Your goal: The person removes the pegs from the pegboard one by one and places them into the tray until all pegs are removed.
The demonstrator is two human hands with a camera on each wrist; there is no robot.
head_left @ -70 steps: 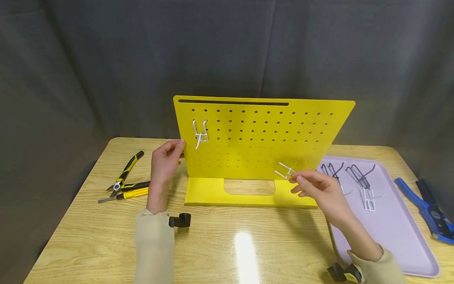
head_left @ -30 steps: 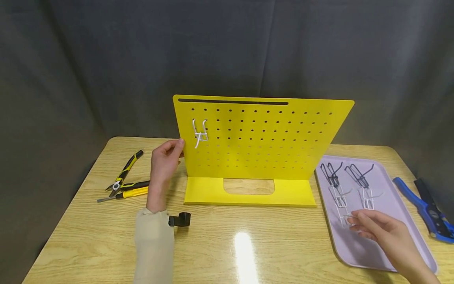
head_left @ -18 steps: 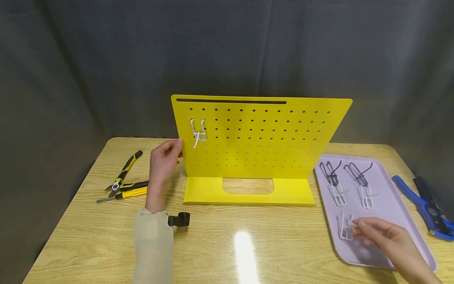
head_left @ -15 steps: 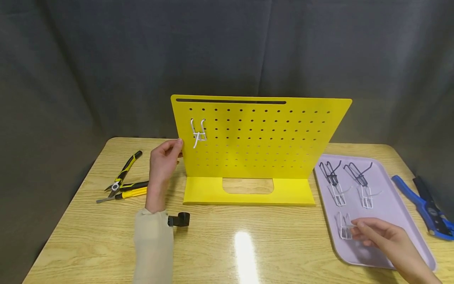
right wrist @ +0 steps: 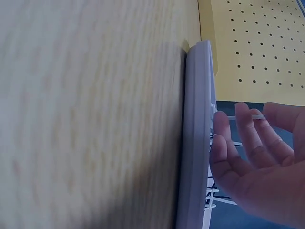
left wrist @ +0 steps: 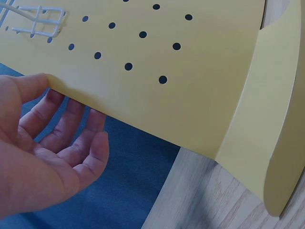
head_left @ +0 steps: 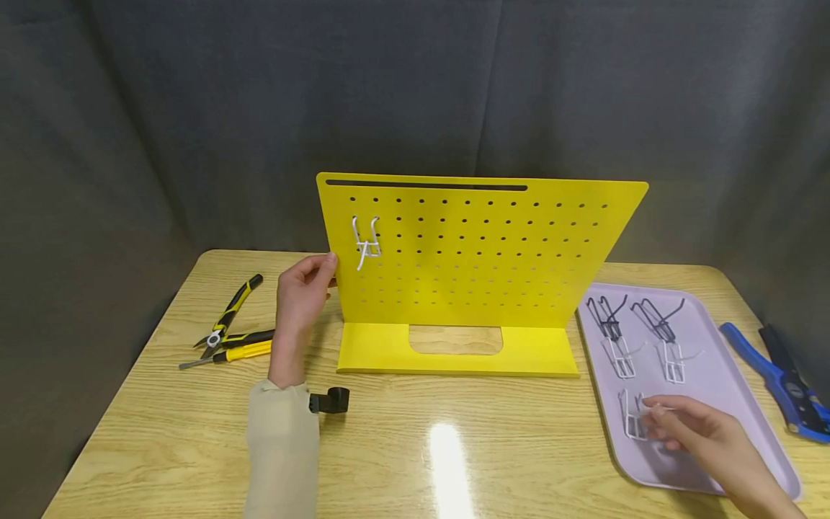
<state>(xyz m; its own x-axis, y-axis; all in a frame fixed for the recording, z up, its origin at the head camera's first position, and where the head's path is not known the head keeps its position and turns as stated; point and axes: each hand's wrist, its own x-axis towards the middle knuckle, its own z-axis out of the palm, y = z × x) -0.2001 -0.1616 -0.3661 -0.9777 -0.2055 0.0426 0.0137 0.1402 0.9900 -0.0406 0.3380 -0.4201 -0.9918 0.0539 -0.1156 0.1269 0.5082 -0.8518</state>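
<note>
My left hand point(head_left: 303, 292) holds the left edge of the yellow pegboard point(head_left: 493, 245), thumb in front and fingers behind, as the left wrist view point(left wrist: 52, 143) also shows. A white wire pegboard hook point(head_left: 367, 241) hangs near the board's upper left. My right hand point(head_left: 703, 432) is over the front of the lilac tray point(head_left: 746, 422), pinching the prong of another white hook point(head_left: 634, 427) whose frame is down at the tray. In the right wrist view, that prong point(right wrist: 257, 117) reaches the thumb and index fingertip, partly covered by the fingers.
Two black hooks point(head_left: 655, 321) and two white hooks point(head_left: 674, 364) lie farther back in the tray. Blue-handled pliers point(head_left: 778, 382) lie right of it. Left of the board are yellow-and-black cutters point(head_left: 223, 328) and a yellow screwdriver point(head_left: 240, 353). A dark curtain point(head_left: 415, 86) stands behind.
My right hand has carried the white hook from in front of the pegboard down to the tray, where its frame has tipped lower. My left hand stays on the board's edge.
</note>
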